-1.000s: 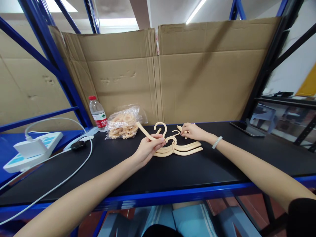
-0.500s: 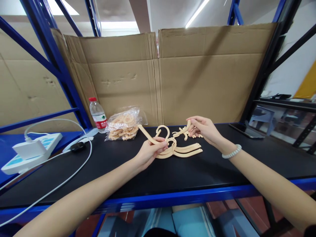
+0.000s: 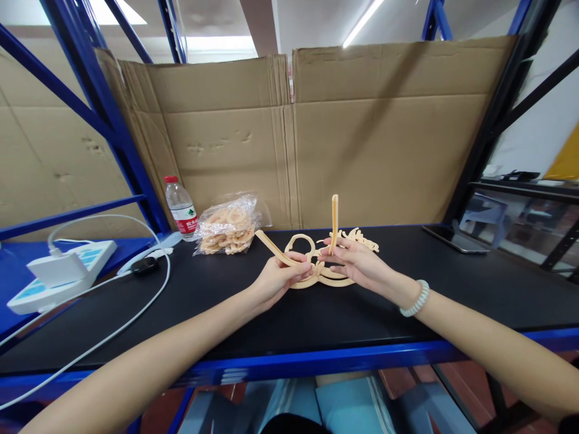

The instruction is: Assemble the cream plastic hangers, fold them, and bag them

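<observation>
My left hand (image 3: 283,278) is closed on a beige curved hanger piece (image 3: 274,248), whose free arm points up and left. A beige hook (image 3: 302,236) rises just beyond its fingertips. My right hand (image 3: 359,262) pinches another beige strip (image 3: 335,220), which stands nearly upright. The two hands are close together. Beneath them, assembled beige hangers (image 3: 337,282) lie on the black tabletop, partly hidden by the fingers. Behind my right hand sits a small pile of loose beige pieces (image 3: 367,240).
A plastic bag of beige parts (image 3: 228,226) and a red-capped bottle (image 3: 181,208) stand at the back left. On the left are a white power strip (image 3: 97,259) and looping cable. A dark phone (image 3: 455,239) lies right. Cardboard (image 3: 384,138) walls the back.
My right hand has moved left and slightly down from the loose pieces toward my left hand, bringing the strip, now upright. My left hand has barely moved.
</observation>
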`<state>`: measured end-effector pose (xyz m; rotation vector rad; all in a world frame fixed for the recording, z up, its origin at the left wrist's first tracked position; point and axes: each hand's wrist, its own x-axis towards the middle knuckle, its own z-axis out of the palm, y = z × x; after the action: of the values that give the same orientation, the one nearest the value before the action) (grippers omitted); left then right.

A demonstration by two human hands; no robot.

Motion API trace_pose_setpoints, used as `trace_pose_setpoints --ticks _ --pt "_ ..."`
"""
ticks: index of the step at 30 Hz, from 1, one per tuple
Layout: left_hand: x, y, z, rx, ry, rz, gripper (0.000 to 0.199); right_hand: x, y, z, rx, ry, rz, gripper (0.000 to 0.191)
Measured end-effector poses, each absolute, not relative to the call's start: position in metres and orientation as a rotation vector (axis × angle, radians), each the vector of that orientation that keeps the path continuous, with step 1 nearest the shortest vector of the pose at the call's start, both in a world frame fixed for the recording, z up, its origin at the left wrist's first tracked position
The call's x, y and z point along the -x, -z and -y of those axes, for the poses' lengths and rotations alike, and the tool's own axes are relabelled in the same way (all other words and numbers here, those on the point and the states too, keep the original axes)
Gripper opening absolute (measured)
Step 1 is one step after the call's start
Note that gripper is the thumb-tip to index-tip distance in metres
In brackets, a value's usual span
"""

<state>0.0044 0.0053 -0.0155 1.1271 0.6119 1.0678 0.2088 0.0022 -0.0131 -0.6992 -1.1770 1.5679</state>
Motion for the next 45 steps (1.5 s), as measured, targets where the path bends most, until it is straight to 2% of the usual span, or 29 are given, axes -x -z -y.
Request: trace_pose_setpoints --ticks 4,13,19,35,45 --pt "-0.004 0.018 -0.007 -1.163 -1.051 -0.605 0.028 -0.207 0.015 -0.001 0.714 -1.499 1.277 0.022" --pt "-0.004 0.016 -0.004 -1.205 -0.993 -0.602 0.028 -0.199 0.021 0.002 0.728 -1.309 1.528 0.032" --pt "-0.004 0.015 0.000 -1.232 -0.968 -0.634 0.027 -0.198 0.018 0.004 0.716 -1.272 1.607 0.027" --pt "-0.008 0.019 0.007 -1.215 -1.146 -0.682 0.029 -0.189 0.024 0.009 0.714 -1.069 1.598 0.021" --pt "-0.008 0.015 0.004 -1.195 -1.151 -0.732 0.033 -0.196 0.012 0.007 0.721 -1.113 1.519 0.030"
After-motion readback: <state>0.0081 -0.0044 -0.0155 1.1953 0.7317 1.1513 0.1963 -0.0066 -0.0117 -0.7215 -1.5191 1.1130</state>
